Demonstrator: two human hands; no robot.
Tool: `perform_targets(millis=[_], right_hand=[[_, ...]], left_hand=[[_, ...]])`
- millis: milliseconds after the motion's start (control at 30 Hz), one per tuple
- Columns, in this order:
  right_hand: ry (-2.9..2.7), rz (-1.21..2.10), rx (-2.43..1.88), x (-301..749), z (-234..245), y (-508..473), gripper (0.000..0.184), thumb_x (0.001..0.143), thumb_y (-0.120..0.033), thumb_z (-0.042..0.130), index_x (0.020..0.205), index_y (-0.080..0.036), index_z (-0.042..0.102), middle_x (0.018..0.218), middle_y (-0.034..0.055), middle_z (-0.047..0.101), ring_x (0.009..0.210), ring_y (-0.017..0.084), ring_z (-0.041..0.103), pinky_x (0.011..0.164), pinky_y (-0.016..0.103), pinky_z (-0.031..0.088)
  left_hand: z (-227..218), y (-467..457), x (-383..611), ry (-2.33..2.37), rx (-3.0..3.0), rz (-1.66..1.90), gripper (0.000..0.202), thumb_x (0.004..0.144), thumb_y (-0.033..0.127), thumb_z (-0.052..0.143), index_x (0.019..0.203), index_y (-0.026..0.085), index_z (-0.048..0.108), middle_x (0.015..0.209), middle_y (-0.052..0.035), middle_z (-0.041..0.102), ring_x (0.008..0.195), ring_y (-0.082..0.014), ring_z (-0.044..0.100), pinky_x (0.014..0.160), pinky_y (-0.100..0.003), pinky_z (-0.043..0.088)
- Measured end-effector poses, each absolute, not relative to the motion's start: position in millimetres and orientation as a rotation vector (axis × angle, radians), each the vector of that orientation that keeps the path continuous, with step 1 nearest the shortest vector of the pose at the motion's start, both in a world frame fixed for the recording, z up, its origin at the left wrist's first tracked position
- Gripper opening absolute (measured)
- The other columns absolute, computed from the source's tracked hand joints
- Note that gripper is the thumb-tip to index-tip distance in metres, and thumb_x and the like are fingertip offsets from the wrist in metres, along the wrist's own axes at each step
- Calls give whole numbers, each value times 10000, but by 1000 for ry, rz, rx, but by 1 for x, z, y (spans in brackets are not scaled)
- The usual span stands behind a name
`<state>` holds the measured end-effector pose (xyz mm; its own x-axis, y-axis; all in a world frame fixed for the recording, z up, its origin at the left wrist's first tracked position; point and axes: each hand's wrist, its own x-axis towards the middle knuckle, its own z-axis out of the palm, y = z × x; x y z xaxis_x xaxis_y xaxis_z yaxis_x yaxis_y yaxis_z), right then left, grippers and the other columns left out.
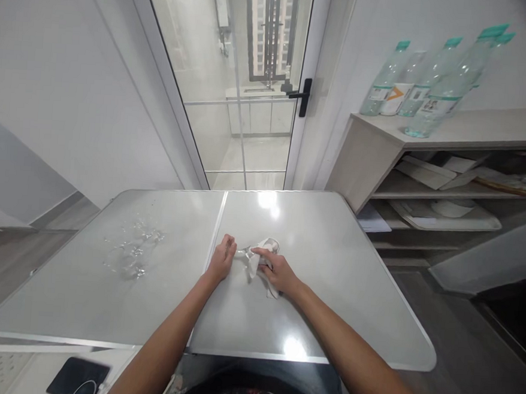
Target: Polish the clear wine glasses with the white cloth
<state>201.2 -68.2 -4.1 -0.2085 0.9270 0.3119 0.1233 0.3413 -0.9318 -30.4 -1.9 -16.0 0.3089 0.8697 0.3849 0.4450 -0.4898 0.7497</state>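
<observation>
From here I see both hands working close together over the pale table, just right of its seam. The left hand is curled nearly into a fist around one end of a slim, shiny piece; its grip covers that end, so I can't make out the full shape. The other end runs into a crumpled white cloth, which the right hand pinches between bent fingers and thumb — how much of the piece lies inside the folds is hidden. Over on the left half sits a loose cluster of clear pieces, so see-through that I can't count them or tell their outlines. The bottles on the shelf unit overlap one another, and the unit itself runs out of sight at the right — its lower shelves are dim. Near the bottom left, a dark device lies below the table's edge.
</observation>
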Motion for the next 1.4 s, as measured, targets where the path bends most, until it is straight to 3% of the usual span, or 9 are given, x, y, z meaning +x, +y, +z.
perform_targets(millis=[200, 267, 367, 467, 667, 800, 1000, 1233, 1400], right_hand=[[-788, 1474, -994, 195, -3, -56, 467, 787, -465, 780, 1182, -257, 645, 850, 4, 672, 647, 180, 623, 591, 324, 576], [-875, 1468, -1001, 196, -2, -58, 512, 788, -469, 784, 1228, -250, 637, 883, 12, 681, 693, 184, 637, 615, 315, 578], [-1320, 1176, -991, 198, -1, -66, 482, 796, -302, 768, 1268, -269, 675, 1081, 36, 724, 942, 219, 679, 838, 342, 573], [-1631, 1019, -967, 196, -2, -73, 486, 805, -153, 677, 1261, -315, 716, 1081, 11, 751, 938, 210, 693, 940, 368, 531], [-960, 1347, -996, 192, -5, -61, 470, 758, -323, 778, 1210, -267, 663, 966, 11, 705, 747, 193, 665, 689, 332, 580], [-704, 1439, -1021, 194, -5, -56, 559, 704, -404, 818, 1195, -259, 596, 802, -37, 623, 579, 147, 564, 525, 274, 509], [-1206, 854, -1108, 196, 0, -64, 388, 765, -238, 712, 1149, -241, 660, 1102, 31, 670, 997, 228, 645, 886, 326, 518], [-1153, 707, -1127, 205, 6, -70, 444, 837, -290, 691, 1267, -273, 582, 1184, 63, 634, 1038, 246, 622, 942, 355, 498], [-1116, 854, -972, 221, 15, -65, 359, 842, -374, 697, 1174, -270, 610, 1149, 59, 642, 1020, 253, 625, 929, 361, 496]], left_hand=[[-18, -7, -31, 930, 2307, 1086, 145, 1001, 345, 494, 928, 235, 434, 864, -13, 480, 710, -166, 487, 662, -307, 419], [-19, -8, -30, 986, 2254, 1073, 145, 1022, 318, 443, 902, 239, 420, 801, 13, 458, 647, -152, 450, 632, -298, 389], [-19, -7, -30, 1096, 2078, 1161, 207, 1051, 330, 379, 864, 241, 394, 730, 33, 410, 626, -150, 419, 644, -301, 378], [-15, -6, -31, 1141, 1970, 1210, 270, 1056, 378, 375, 829, 235, 406, 689, 38, 373, 609, -150, 391, 622, -299, 357], [-11, -7, -28, 1055, 2191, 1203, 195, 1016, 348, 489, 869, 232, 438, 795, 0, 464, 671, -155, 450, 649, -300, 391], [-16, -7, -28, 1003, 2342, 1058, 168, 1007, 338, 502, 884, 231, 461, 820, -6, 496, 645, -142, 455, 618, -284, 388], [-15, -5, -29, 1046, 2312, 984, 175, 1027, 328, 478, 888, 224, 503, 765, 8, 512, 659, -147, 500, 651, -280, 415], [-14, -2, -27, 962, 2463, 966, 196, 1014, 315, 536, 865, 215, 617, 808, -28, 571, 688, -159, 552, 655, -286, 421], [-13, -4, -29, 856, 2434, 954, 220, 1013, 313, 533, 846, 212, 636, 781, -36, 563, 691, -170, 561, 658, -295, 445]])
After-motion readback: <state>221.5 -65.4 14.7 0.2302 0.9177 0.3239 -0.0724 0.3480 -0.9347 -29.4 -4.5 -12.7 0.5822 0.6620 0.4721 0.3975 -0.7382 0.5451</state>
